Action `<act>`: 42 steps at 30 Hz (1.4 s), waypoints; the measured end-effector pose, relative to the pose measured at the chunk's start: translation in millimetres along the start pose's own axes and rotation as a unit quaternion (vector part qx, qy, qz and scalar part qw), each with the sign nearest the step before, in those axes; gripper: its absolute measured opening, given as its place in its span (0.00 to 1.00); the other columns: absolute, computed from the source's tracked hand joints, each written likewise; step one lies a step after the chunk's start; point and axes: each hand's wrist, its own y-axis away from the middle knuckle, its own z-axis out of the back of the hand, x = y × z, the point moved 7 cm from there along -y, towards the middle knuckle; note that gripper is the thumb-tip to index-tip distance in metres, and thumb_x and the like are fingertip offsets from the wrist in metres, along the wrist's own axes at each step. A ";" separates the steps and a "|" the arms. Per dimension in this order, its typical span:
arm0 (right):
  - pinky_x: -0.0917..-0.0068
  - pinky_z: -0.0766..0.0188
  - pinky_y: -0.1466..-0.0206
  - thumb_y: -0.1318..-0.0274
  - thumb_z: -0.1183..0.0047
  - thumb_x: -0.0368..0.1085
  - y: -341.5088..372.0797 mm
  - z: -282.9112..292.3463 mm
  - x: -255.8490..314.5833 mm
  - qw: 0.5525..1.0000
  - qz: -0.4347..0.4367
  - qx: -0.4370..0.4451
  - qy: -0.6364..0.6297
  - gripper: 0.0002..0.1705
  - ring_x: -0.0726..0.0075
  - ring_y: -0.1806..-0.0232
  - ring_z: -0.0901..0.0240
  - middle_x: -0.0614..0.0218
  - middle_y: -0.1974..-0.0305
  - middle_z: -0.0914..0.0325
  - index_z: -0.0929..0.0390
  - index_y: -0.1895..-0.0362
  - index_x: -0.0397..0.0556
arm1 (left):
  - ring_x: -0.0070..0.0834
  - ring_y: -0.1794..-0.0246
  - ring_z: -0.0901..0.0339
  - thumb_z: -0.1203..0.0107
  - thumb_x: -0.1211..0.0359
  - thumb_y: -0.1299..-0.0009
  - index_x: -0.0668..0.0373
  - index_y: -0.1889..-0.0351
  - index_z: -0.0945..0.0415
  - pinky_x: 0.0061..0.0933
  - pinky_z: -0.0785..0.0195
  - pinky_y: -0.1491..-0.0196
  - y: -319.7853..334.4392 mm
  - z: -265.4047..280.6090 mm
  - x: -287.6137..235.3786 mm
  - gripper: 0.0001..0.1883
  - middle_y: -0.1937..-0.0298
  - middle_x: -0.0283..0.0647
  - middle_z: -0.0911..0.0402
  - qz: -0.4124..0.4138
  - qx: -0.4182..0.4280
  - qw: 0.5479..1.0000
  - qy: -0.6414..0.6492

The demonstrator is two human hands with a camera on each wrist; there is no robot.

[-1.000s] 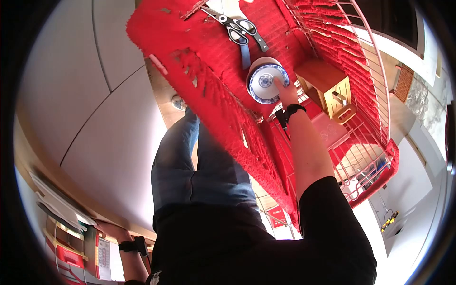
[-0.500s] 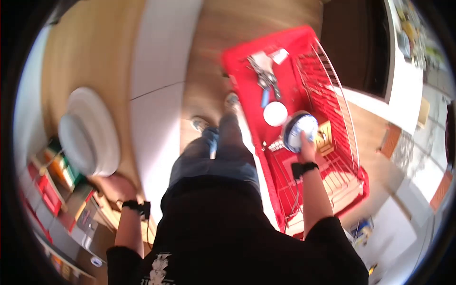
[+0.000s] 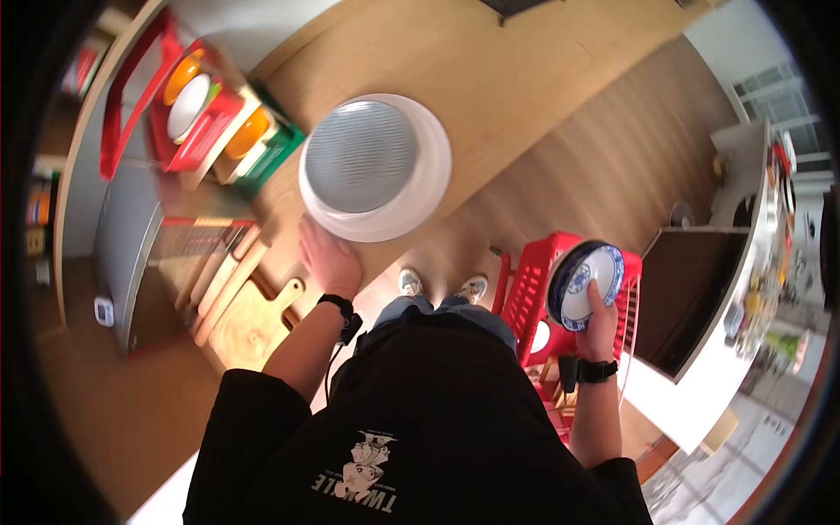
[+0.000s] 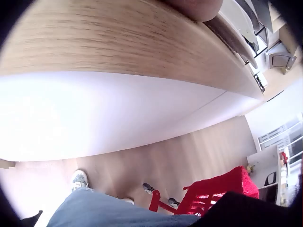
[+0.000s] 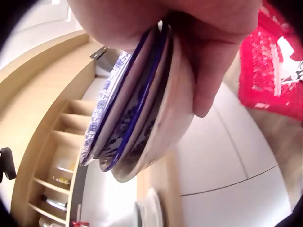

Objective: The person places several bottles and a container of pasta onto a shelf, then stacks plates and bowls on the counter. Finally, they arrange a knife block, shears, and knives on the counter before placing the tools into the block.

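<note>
A: Where is the bowl stack [image 3: 580, 280], & how is it held?
B: Aloft in your R hand [image 3: 601, 325], seen against the red cart [image 3: 534, 284] in the head view. Grip: closed to the stack's thickness, pinching it w/ thumb on the inner face & fingers behind the outermost bowl [image 5: 177, 118]. Bowls tilt nearly on edge, lower rims apart.

A: What could go wrong w/ that hold?
B: Slip, poss. You pinch one side only, so the wt. hangs free; if your thumb eases, an inner bowl may slide. Chipping too: rims could knock together, or hit the cart if you swing low.

A: And on your other side?
B: Your L hand [image 3: 331, 262] is just beside the white plate [image 3: 433, 166] on the counter [image 3: 507, 96]; fingers look uncurled, nothing seen in them. N.b. a nudge could shift plate & grey ribbed dish [image 3: 363, 153] on top.

A: What can't be made out?
B: Exact no. of bowls (overlap); some of your R fingertips; stack's ht. above the cart. Whether your L hand touches the plate: can't tell, as it's blurred in the head view, cut off in the L wrist view. Cart contents: mostly hidden; a white round item [image 3: 540, 337] shows in part.
</note>
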 end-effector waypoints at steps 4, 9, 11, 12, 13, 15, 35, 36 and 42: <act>0.66 0.22 0.43 0.30 0.44 0.36 -29.8 -107.6 22.6 0.993 0.019 0.097 0.067 0.21 0.64 0.47 0.19 0.59 0.44 0.18 0.26 0.38 0.38 | 0.50 0.16 0.58 0.56 0.65 0.26 0.66 0.25 0.44 0.51 0.66 0.18 0.1 6.2 0.3 0.31 0.18 0.56 0.51 0.018 -0.013 1.000 0.021; 0.66 0.23 0.42 0.32 0.41 0.36 -48.7 -253.3 21.7 0.958 0.028 0.225 0.175 0.22 0.65 0.47 0.19 0.58 0.45 0.18 0.24 0.39 0.36 | 0.48 0.17 0.56 0.55 0.64 0.25 0.65 0.25 0.44 0.52 0.64 0.19 0.8 8.2 -1.6 0.31 0.18 0.55 0.50 0.008 -0.022 0.999 0.026; 0.68 0.22 0.47 0.34 0.39 0.38 -59.2 -303.4 6.5 0.942 0.028 0.265 0.206 0.23 0.66 0.51 0.18 0.58 0.48 0.16 0.24 0.41 0.35 | 0.47 0.16 0.57 0.56 0.64 0.25 0.64 0.24 0.45 0.52 0.64 0.19 0.4 10.1 -1.4 0.32 0.18 0.54 0.50 0.014 -0.018 1.000 0.018; 0.69 0.20 0.51 0.35 0.37 0.40 -60.1 -326.6 0.7 0.934 0.037 0.282 0.218 0.25 0.66 0.53 0.17 0.58 0.50 0.16 0.23 0.41 0.35 | 0.47 0.16 0.57 0.56 0.64 0.25 0.64 0.24 0.45 0.51 0.64 0.19 1.0 10.9 -2.2 0.32 0.18 0.54 0.50 0.016 -0.013 1.000 0.016; 0.69 0.20 0.51 0.35 0.37 0.40 -59.6 -346.3 -2.8 0.932 0.038 0.286 0.221 0.25 0.66 0.53 0.17 0.58 0.50 0.16 0.23 0.41 0.35 | 0.47 0.16 0.57 0.56 0.63 0.24 0.64 0.23 0.46 0.51 0.65 0.19 0.4 12.0 -2.8 0.32 0.18 0.54 0.51 0.018 -0.007 1.000 0.013; 0.69 0.21 0.63 0.37 0.36 0.43 -61.2 -375.0 -10.5 0.904 0.054 0.269 0.327 0.26 0.67 0.59 0.17 0.58 0.54 0.15 0.21 0.44 0.35 | 0.46 0.16 0.58 0.57 0.62 0.24 0.63 0.22 0.47 0.51 0.66 0.18 -0.2 12.1 -1.2 0.33 0.17 0.53 0.52 0.027 0.008 1.000 0.006; 0.61 0.18 0.69 0.40 0.37 0.45 -88.5 -424.3 -43.0 0.901 0.027 0.220 0.373 0.26 0.54 0.60 0.15 0.49 0.58 0.15 0.20 0.50 0.31 | 0.48 0.16 0.59 0.57 0.63 0.25 0.65 0.23 0.47 0.52 0.67 0.19 -0.6 16.3 -2.1 0.33 0.18 0.54 0.51 0.021 0.010 0.999 0.038; 0.61 0.18 0.68 0.40 0.37 0.44 -87.5 -425.3 -41.6 0.894 0.037 0.216 0.391 0.26 0.53 0.60 0.14 0.48 0.58 0.15 0.20 0.50 0.30 | 0.49 0.16 0.59 0.58 0.62 0.24 0.65 0.23 0.47 0.52 0.67 0.19 -0.3 16.3 -2.1 0.33 0.18 0.55 0.51 0.021 0.012 0.999 0.043; 0.61 0.18 0.69 0.41 0.37 0.45 -88.3 -424.2 -39.9 0.877 0.030 0.204 0.433 0.27 0.53 0.59 0.14 0.48 0.56 0.15 0.19 0.51 0.30 | 0.48 0.16 0.58 0.58 0.62 0.24 0.65 0.23 0.46 0.52 0.67 0.19 -0.2 16.2 -2.3 0.32 0.18 0.55 0.51 0.019 0.008 0.999 0.039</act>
